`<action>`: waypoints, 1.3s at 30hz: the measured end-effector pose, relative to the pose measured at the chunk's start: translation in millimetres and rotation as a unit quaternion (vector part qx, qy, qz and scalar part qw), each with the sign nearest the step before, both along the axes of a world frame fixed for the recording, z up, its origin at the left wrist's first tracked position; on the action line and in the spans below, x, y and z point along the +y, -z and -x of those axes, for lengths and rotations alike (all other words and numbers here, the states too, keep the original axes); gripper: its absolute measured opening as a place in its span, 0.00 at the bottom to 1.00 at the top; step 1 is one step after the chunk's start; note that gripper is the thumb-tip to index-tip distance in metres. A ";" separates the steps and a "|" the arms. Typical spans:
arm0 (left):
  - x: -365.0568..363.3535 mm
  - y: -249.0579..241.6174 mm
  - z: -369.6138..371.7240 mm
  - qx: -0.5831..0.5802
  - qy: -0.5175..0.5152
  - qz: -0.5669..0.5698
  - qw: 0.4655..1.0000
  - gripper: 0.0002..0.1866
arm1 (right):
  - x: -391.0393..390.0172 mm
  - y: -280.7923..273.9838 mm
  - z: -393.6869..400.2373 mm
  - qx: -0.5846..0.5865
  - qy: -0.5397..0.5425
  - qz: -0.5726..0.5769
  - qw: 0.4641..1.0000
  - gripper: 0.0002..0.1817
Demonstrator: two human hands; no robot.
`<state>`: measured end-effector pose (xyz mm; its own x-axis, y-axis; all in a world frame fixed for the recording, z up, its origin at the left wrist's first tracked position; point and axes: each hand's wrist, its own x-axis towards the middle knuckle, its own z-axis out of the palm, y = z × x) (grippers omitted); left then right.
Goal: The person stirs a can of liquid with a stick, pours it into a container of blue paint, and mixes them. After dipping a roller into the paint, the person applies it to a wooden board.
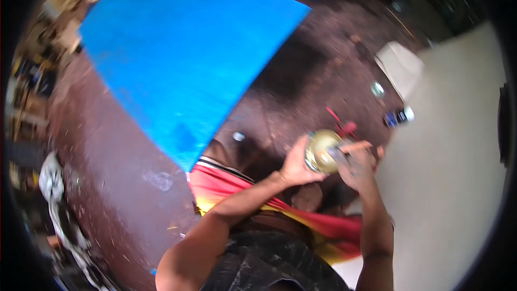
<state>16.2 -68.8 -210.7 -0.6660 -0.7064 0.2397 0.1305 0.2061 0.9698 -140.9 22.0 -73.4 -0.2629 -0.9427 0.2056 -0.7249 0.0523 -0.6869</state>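
Observation:
My left hand (299, 164) is wrapped round the side of a round open tin (321, 139), whose inside looks pale yellow. The tin is tilted towards me in front of my lap. My right hand (358, 168) is at the tin's right side, its fingers bent over the rim. A small greyish thing (335, 154) shows at those fingertips, partly over the opening; its kind is too blurred to make out. Grey smudges mark the back of my right hand.
A large blue panel (199, 48) stretches in front of me to the left. On the reddish-brown floor (107, 140) lie a red object (347, 128), a small glass jar (377, 90), a dark bottle with a white cap (398, 117) and a white container (399, 67). A pale wall (447, 167) is at right.

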 end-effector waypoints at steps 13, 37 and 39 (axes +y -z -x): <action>-0.4 -2.1 -12.1 -0.062 -0.001 0.107 0.992 0.61 | -3.0 -15.6 -0.9 -0.098 0.041 0.026 0.994 0.09; 0.2 2.0 -9.1 -0.003 0.031 -0.007 1.000 0.52 | 0.4 5.9 3.0 0.076 -0.036 -0.094 0.992 0.07; -0.1 12.7 -10.7 0.003 0.013 0.025 1.000 0.55 | 0.1 8.9 0.3 0.056 -0.061 -0.111 0.990 0.07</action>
<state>26.9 -68.9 -223.4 -0.6819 -0.6764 0.2784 0.1423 0.2506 0.9576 -141.2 22.1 -82.2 -0.1320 -0.9912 0.0113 -0.8065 0.1008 -0.5825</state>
